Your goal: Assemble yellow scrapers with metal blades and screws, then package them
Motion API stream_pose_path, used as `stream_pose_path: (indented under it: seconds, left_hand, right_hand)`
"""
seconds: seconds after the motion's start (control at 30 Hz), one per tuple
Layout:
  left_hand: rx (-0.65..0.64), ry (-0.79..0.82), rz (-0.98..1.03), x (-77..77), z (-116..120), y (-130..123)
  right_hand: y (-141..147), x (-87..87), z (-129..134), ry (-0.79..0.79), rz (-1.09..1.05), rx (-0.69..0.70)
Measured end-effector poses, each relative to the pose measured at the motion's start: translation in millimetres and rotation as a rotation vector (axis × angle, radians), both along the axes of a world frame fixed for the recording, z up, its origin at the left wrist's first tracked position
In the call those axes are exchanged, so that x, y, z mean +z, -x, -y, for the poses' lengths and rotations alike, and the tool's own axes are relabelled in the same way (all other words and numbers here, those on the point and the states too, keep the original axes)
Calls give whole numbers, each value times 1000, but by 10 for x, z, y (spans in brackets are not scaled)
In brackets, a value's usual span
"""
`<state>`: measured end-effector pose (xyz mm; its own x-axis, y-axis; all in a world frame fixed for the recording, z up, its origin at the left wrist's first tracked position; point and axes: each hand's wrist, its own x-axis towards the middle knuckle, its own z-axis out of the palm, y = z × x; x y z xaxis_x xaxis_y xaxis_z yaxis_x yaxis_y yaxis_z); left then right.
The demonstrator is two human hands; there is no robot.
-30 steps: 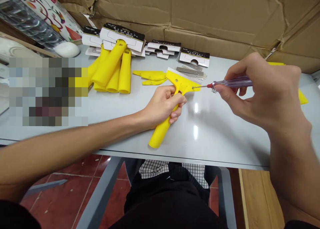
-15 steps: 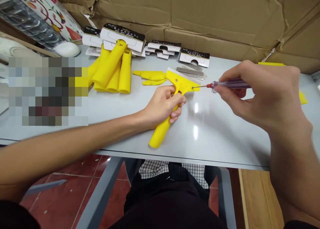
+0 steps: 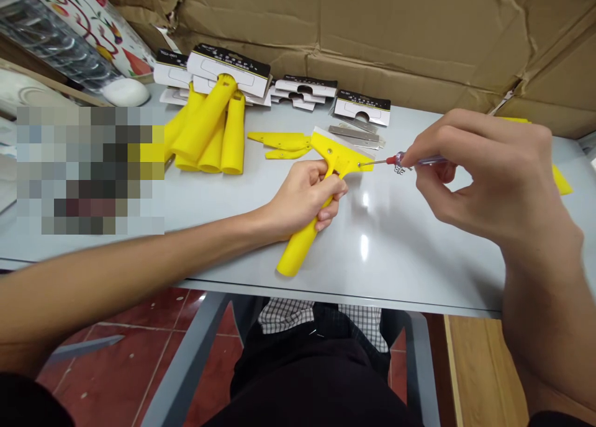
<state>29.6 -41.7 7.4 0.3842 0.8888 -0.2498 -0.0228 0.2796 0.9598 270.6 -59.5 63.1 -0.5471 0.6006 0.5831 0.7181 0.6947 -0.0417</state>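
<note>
My left hand (image 3: 310, 194) is wrapped round the neck of a yellow scraper (image 3: 298, 253), its wide head pointing away from me and a thin pale blade edge along the top. Pinched in the fingers of my right hand (image 3: 498, 179) is a screwdriver (image 3: 431, 160) with a clear purplish handle and a red collar. Its tip meets the screw at the right end of the scraper head. A few small screws (image 3: 399, 170) lie on the table just under the collar. Behind the head are flat metal blades (image 3: 358, 134) and loose yellow strips (image 3: 284, 143).
Yellow handles (image 3: 207, 126) with black-and-white cards (image 3: 228, 73) are piled at the back left. More cards (image 3: 362, 107) lie along the cardboard (image 3: 395, 42) at the rear. A yellow piece (image 3: 562, 180) shows behind my right hand. One patch at left is blurred out.
The fingers of my right hand have opened out and shifted slightly on the screwdriver handle. The scraper and my left hand have barely moved.
</note>
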Motion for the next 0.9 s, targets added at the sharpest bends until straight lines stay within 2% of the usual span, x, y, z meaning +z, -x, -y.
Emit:
stream_pose_path:
  seconds: [0.1,0.37,0.53,0.67,0.77,0.9]
  left_hand:
    - [9,1,6,14,0,0]
    - [15,5,-11,18,-6,0]
    - [14,-1,-8,19,-4,-2]
    - [16,-4,1,26,-1,-5]
    - [23,-3,20,24,-1,-9]
    - [11,-6,32,20,-1,-10]
  right_hand:
    - [-5,6,31,42,24,-5]
    - [-46,-50,-18,-72,15,-96]
    - [-25,-34,18,-90,77,-208]
    - [9,-37,31,-53,-15,-122]
    - [29,-42,42,3,-37,-120]
    - [36,-35,28,-90,-54,-103]
